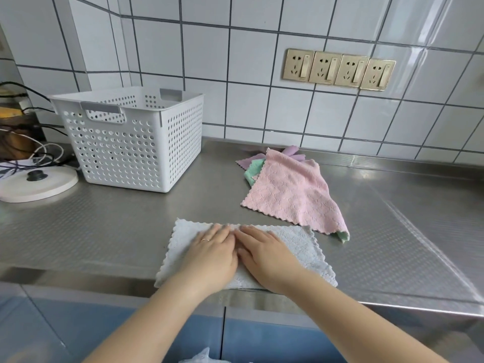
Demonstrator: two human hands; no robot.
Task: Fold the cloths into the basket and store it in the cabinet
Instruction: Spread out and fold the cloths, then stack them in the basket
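My left hand (209, 254) and right hand (264, 255) lie flat, fingers straight, pressing the white cloth (303, 247) at the counter's (104, 231) front edge. The basket (131, 142) stands at the back left.

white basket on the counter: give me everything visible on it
The white basket looks like rigid plastic, roughly square and tapering toward its base, its walls perforated with rows of round holes. Grey handle grips sit at cut-outs on the near and far rims. It stands upright on the steel counter, at the left near the tiled wall. The part of its inside that shows holds no cloth. Neither hand touches it; a white round lid lies just to its left.
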